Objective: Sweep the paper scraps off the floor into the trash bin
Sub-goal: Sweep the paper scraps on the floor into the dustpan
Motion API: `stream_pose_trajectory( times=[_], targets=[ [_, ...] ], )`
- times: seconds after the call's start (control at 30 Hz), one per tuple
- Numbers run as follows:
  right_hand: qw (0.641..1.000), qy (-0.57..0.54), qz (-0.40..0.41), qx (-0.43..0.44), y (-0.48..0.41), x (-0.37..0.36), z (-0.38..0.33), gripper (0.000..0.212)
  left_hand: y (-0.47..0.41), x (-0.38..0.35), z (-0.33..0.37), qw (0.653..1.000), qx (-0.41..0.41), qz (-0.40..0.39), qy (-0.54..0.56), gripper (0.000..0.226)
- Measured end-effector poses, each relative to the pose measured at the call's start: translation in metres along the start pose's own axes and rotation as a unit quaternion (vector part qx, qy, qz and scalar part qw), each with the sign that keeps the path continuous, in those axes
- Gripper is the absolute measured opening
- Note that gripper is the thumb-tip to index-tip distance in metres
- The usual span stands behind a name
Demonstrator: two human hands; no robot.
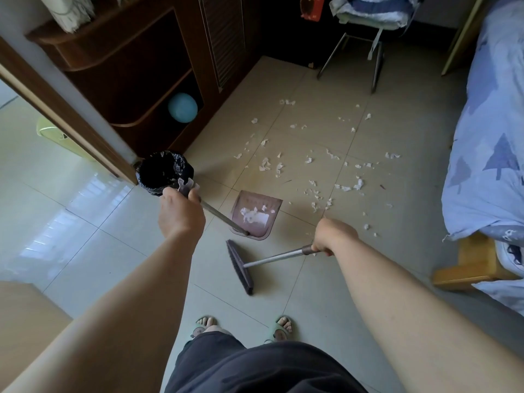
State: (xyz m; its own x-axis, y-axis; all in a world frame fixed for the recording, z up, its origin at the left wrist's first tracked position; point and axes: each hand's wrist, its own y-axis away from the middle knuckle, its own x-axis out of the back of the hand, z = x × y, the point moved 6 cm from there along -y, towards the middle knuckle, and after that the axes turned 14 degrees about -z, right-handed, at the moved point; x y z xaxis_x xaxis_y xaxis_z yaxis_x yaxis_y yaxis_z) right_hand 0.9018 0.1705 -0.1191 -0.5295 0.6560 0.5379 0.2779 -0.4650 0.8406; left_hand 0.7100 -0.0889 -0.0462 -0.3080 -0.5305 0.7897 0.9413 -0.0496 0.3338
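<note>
Holding paper scraps [253, 215], the dustpan [256, 214] sits near the black-lined trash bin [164, 173].

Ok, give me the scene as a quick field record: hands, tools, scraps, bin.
left hand: grips dustpan handle
right hand: grips broom handle
dustpan: on floor, some scraps inside
broom: head near the floor, behind dustpan, away from scraps
paper scraps: most scattered on tiles beyond dustpan
trash bin: black liner, by door frame, left of dustpan
progress: partial
</note>
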Motion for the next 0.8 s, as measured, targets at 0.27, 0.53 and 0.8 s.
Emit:
stream_pose_trajectory(
  times=[0.27, 0.53, 0.8],
  targets=[
    [0.997, 0.008, 0.067, -0.034, 0.001, 0.040, 0.033, 0.036, -0.001, -0.004, 0.017, 1.000, -0.010, 0.000, 0.015, 0.041],
    [0.992, -0.028, 0.117, -0.031, -0.001, 0.042, 0.042, 0.021, -0.006, 0.001, 0.039, 1.000, -0.026, 0.003, -0.008, 0.044],
    [0.992, -0.071, 0.099, -0.021, 0.004, 0.048, 0.057, 0.027, 0.002, -0.001, 0.064, 0.995, -0.064, 0.011, -0.070, 0.042]
  ],
)
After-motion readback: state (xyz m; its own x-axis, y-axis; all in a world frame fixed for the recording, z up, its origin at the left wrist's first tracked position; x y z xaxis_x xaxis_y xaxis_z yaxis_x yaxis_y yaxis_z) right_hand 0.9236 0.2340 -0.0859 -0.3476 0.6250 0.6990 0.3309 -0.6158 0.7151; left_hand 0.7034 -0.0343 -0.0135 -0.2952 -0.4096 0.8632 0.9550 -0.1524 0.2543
